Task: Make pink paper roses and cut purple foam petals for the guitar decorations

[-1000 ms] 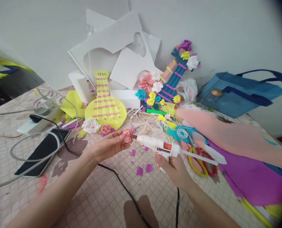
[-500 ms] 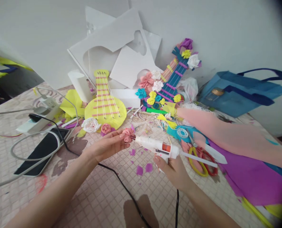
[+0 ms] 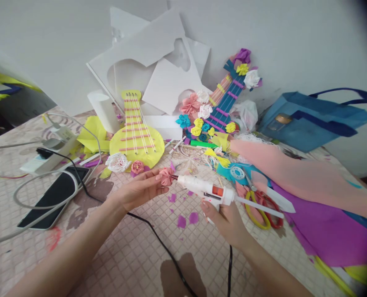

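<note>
Between the fingertips of my left hand [image 3: 141, 189] is a pink paper flower [image 3: 165, 176], held above the table. My right hand [image 3: 225, 218] is wrapped round the handle of a white hot glue gun [image 3: 202, 189]. Its nozzle points left and meets the flower or lies just in front of it; I cannot tell if they touch. A glue stick [image 3: 260, 207] sticks out of the gun's back end. Just beyond my left hand stands a yellow paper guitar [image 3: 136, 140] with white strings, with a white flower [image 3: 118, 162] and a pink rose [image 3: 137, 167] at its foot.
A blue paper guitar [image 3: 226, 103] covered in flowers leans at the back. Scissors [image 3: 257, 214] and purple paper [image 3: 332, 231] lie right, near a blue bag [image 3: 310, 123]. A phone [image 3: 53, 198] and a power strip [image 3: 47, 159] are left. The gun's black cord [image 3: 161, 239] crosses the front.
The glue gun has tilted very slightly, its nozzle a little higher and closer to the flower. My left hand and the flower have hardly moved.
</note>
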The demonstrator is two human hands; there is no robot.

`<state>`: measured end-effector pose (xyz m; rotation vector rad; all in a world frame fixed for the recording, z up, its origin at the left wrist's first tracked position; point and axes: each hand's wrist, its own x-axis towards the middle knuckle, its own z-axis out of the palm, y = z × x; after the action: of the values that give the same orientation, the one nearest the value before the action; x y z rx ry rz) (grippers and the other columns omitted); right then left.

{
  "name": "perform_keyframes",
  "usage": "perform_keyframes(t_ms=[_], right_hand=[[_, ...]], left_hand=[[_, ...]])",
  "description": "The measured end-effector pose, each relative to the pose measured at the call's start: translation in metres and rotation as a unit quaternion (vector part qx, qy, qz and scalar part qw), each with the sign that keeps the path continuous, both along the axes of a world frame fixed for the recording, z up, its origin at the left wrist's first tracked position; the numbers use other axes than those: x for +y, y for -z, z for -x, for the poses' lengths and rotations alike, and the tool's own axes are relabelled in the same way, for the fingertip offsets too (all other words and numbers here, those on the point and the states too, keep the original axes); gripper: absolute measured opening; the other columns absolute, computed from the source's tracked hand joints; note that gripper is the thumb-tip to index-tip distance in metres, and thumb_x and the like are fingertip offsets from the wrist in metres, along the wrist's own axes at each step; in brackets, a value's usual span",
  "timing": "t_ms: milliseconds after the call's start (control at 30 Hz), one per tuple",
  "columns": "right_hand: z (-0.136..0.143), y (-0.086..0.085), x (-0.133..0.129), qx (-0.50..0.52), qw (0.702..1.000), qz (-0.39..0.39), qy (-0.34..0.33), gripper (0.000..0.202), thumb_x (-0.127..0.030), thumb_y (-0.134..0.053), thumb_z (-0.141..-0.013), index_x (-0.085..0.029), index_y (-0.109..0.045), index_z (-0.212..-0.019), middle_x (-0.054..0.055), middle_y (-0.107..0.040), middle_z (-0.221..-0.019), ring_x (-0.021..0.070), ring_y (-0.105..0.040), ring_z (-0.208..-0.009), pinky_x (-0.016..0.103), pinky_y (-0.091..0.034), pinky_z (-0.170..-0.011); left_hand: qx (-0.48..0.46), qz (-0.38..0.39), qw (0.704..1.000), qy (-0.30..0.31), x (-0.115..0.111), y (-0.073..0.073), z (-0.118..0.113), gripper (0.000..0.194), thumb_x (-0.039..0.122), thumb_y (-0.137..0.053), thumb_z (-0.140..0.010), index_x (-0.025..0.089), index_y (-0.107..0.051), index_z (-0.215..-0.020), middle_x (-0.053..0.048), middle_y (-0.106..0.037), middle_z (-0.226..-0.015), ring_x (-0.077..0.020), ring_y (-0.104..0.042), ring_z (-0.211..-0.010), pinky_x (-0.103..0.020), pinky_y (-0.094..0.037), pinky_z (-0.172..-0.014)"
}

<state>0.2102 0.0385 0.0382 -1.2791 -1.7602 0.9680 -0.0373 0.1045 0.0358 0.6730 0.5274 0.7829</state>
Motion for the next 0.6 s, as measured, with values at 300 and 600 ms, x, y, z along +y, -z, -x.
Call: perform_keyframes(t_ms=[300,600], right_hand=[[0.0022,-0.0014,-0.0001,-0.001,1.0,-0.001,0.001,0.023,-0.039,-0.051,-0.09,-0.02,-0.052,-0.075,-0.003,-0.048,-0.059,0.0129,-0.048,-0.054,0.024,-0.042,-0.052],[0.0017,0.006,0.0008,0.045,0.998,0.049,0.006,0.024,-0.04,-0.051,-0.09,-0.018,-0.056,-0.086,-0.003,-0.046,-0.062,0.0108,-0.045,-0.052,0.021,-0.04,-0.046]], left_hand=[[0.006,0.005,1.0,-0.019,0.0004,0.0032,0.0026,0.026,0.028,-0.075,-0.077,0.017,-0.069,-0.1,-0.003,-0.063,-0.092,-0.0114,-0.057,-0.086,-0.023,-0.047,-0.081],[0.018,-0.001,0.999,-0.031,-0.0012,0.0017,0.0044,0.026,0.029,-0.076,-0.076,0.018,-0.07,-0.099,-0.003,-0.063,-0.088,-0.0109,-0.058,-0.085,-0.022,-0.049,-0.079]])
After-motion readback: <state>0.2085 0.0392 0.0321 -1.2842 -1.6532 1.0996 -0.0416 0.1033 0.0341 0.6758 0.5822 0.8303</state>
